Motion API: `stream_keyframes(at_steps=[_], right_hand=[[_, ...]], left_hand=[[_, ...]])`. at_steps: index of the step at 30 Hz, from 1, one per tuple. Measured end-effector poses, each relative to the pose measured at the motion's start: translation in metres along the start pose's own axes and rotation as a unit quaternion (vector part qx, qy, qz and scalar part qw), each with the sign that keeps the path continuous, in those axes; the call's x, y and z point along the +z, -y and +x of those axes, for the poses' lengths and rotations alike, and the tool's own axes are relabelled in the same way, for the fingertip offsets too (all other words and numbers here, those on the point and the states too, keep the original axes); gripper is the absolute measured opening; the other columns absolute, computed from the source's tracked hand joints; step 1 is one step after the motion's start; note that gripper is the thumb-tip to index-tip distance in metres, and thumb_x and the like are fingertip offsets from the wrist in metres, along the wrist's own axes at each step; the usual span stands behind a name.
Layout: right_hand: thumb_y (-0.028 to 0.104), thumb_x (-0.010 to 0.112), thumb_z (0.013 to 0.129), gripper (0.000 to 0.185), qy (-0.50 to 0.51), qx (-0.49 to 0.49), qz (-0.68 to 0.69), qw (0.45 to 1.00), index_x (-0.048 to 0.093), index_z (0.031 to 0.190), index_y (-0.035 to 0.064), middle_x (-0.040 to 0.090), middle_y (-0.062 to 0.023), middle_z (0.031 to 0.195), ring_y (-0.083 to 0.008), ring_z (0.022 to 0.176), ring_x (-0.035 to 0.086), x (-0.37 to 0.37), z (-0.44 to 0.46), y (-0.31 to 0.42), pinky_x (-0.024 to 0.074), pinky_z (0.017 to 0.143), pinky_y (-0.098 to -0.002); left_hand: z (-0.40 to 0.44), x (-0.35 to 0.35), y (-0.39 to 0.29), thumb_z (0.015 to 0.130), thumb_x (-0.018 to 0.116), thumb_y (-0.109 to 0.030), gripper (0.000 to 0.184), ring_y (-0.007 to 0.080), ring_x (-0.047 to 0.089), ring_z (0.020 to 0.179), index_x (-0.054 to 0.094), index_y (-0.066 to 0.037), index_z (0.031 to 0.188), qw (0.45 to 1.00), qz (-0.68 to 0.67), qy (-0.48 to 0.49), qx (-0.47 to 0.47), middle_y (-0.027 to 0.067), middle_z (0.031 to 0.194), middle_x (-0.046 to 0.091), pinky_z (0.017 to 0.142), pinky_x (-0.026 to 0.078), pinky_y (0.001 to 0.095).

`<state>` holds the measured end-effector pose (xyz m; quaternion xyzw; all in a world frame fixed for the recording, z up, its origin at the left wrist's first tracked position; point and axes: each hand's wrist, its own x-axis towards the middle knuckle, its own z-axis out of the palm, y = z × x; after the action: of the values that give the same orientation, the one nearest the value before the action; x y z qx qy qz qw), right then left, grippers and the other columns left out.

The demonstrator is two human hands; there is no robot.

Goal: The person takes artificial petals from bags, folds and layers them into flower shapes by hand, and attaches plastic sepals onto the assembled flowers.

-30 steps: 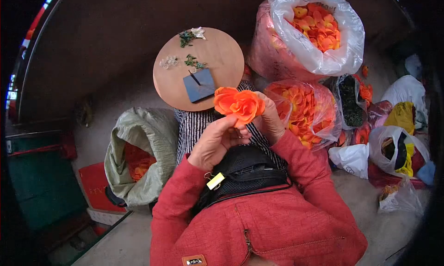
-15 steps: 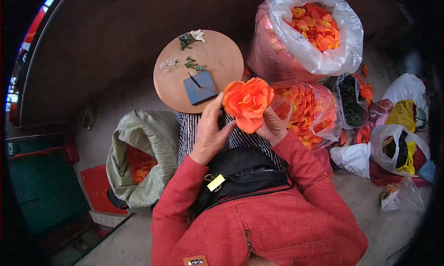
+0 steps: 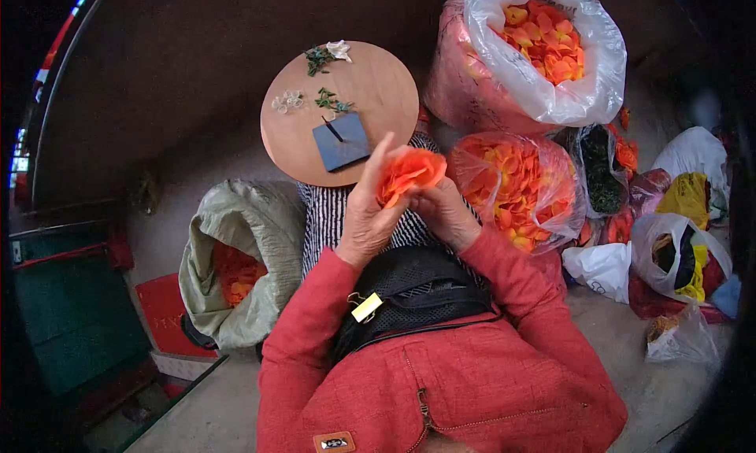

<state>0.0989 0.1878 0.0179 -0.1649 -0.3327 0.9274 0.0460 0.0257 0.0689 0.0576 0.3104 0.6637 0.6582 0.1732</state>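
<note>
An orange artificial rose [image 3: 413, 172] is between my two hands above my lap, tilted to the right and seen partly from the side. My left hand [image 3: 367, 218] cups its left side, with the fingers stretched up along the petals and the thumb pressed in below. My right hand [image 3: 449, 214] grips the flower from beneath at the right; its fingertips are partly hidden by the petals. Just beyond the hands is a round wooden table [image 3: 378, 83]. It bears a blue-grey block [image 3: 345, 147] with a dark upright pin [image 3: 334, 130].
Small green parts [image 3: 331, 101], clear rings [image 3: 288, 101] and a white-and-green bunch [image 3: 321, 58] lie on the table. Bags of orange petals, one large [image 3: 543, 110] and one smaller [image 3: 516, 181], stand to the right. A pale green sack [image 3: 236, 189] sits at left. More plastic bags [image 3: 669, 232] crowd the far right.
The rose has tipped from facing me to lying more on its side, and has come slightly lower. My left fingers have straightened upward; my right hand has shifted a little left under the flower.
</note>
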Motion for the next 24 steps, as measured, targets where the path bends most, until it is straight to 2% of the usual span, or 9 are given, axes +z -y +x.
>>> stream_keyframes(at_steps=[3,13,16,18,19,20,22,23,24], right_hand=[[0.021,0.060,0.083,0.044,0.044,0.013,0.074,0.996,0.045,0.121,0.0024,0.054,-0.0072,0.116,-0.0178,0.104,0.054,-0.003,0.001,0.008,0.0453,0.088,-0.0310],[0.023,0.062,0.082,0.055,0.133,0.028,0.162,0.977,0.038,0.126,0.0002,0.048,-0.0100,0.124,-0.0204,0.114,0.048,-0.017,-0.001,0.016,0.0376,0.099,-0.0355],[0.025,0.059,0.083,0.039,0.068,0.088,0.022,0.994,0.051,0.117,0.0047,0.056,-0.0059,0.113,-0.0182,0.105,0.054,-0.060,-0.012,0.021,0.0422,0.092,-0.0319],[0.025,0.057,0.084,0.033,0.022,0.045,0.005,0.999,0.055,0.112,0.0079,0.056,-0.0040,0.112,-0.0164,0.103,0.054,-0.097,-0.032,0.037,0.0433,0.089,-0.0303],[0.023,0.058,0.084,0.035,0.053,-0.061,-0.231,0.969,0.054,0.113,0.0049,0.055,-0.0054,0.115,-0.0181,0.106,0.053,-0.098,-0.052,0.064,0.0422,0.091,-0.0329],[0.022,0.059,0.083,0.037,0.080,-0.151,-0.454,0.874,0.053,0.114,0.0019,0.054,-0.0068,0.117,-0.0199,0.109,0.051,-0.103,-0.070,0.086,0.0411,0.094,-0.0354],[0.016,0.051,0.087,0.035,-0.148,-0.127,-0.086,0.977,0.048,0.118,0.0006,0.054,-0.0084,0.115,-0.0222,0.106,0.052,-0.129,-0.087,0.132,0.0415,0.092,-0.0362],[0.016,0.052,0.086,0.031,-0.191,-0.199,-0.237,0.932,0.050,0.112,0.0008,0.055,-0.0080,0.110,-0.0223,0.102,0.053,-0.151,-0.101,0.166,0.0424,0.089,-0.0357],[0.017,0.053,0.085,0.027,-0.268,-0.273,-0.535,0.753,0.051,0.107,0.0009,0.056,-0.0077,0.105,-0.0225,0.097,0.054,-0.177,-0.121,0.208,0.0433,0.087,-0.0351]], left_hand=[[-0.003,-0.011,-0.008,0.070,0.074,-0.017,0.092,0.0222,0.042,0.120,0.016,-0.002,0.139,0.994,-0.098,0.008,-0.049,0.0138,0.127,0.044,0.100,0.032,0.0316],[-0.033,-0.040,0.018,0.072,0.069,-0.014,0.080,0.0201,0.044,0.116,0.025,-0.002,0.137,0.993,0.047,0.052,-0.092,0.0124,0.122,0.049,0.100,0.030,0.0319],[-0.036,-0.042,0.019,0.075,0.063,-0.010,0.072,0.0194,0.044,0.115,0.026,-0.003,0.137,0.990,0.057,0.041,-0.125,0.0122,0.122,0.049,0.098,0.031,0.0312],[-0.040,-0.043,0.021,0.078,0.058,-0.008,0.067,0.0192,0.045,0.113,0.026,-0.004,0.137,0.987,0.008,0.020,-0.161,0.0122,0.121,0.048,0.096,0.034,0.0300],[-0.042,-0.044,0.023,0.080,0.056,-0.006,0.065,0.0188,0.045,0.112,0.026,-0.004,0.137,0.987,-0.008,0.020,-0.162,0.0121,0.121,0.048,0.095,0.035,0.0293],[-0.044,-0.047,0.025,0.081,0.054,-0.004,0.063,0.0184,0.045,0.111,0.026,-0.005,0.137,0.986,-0.022,0.017,-0.166,0.0120,0.121,0.047,0.093,0.036,0.0285],[-0.046,-0.050,0.024,0.082,0.051,-0.002,0.062,0.0173,0.044,0.111,0.025,-0.005,0.138,0.982,-0.028,0.016,-0.187,0.0115,0.121,0.047,0.093,0.035,0.0278],[-0.049,-0.054,0.033,0.082,0.051,-0.002,0.062,0.0168,0.044,0.111,0.025,-0.005,0.138,0.983,-0.029,0.017,-0.178,0.0111,0.121,0.047,0.094,0.034,0.0275],[-0.048,-0.051,0.030,0.083,0.052,-0.003,0.061,0.0168,0.044,0.111,0.025,-0.006,0.138,0.984,-0.027,0.019,-0.175,0.0113,0.121,0.047,0.095,0.033,0.0273]])
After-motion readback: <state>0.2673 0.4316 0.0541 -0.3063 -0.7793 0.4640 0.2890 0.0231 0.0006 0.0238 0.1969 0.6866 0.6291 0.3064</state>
